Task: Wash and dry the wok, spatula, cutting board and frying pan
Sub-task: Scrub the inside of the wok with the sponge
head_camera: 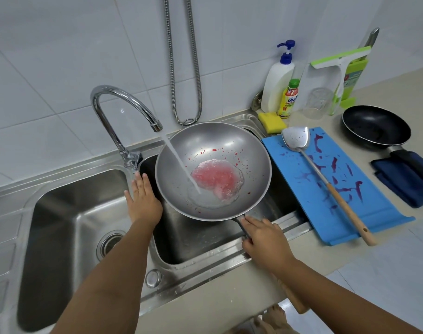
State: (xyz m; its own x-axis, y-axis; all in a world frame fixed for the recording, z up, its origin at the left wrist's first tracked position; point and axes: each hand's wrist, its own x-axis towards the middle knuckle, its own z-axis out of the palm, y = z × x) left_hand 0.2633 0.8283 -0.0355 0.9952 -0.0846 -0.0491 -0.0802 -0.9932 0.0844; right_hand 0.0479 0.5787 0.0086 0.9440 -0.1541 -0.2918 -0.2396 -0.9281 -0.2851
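Observation:
A grey metal wok with a red puddle and red spatter hangs over the right sink basin. Water from the tap streams into it. My right hand grips the wok's handle at the near rim. Fingers straight, my left hand is at the wok's left outer side, just below the tap's base. A metal spatula with a wooden handle lies on the blue cutting board, which is smeared purple. The black frying pan sits on the counter at the right.
The left basin has a drain. A yellow sponge, soap bottles, a glass and a green squeegee stand by the wall. A dark blue cloth lies under the pan handle. A shower hose hangs behind.

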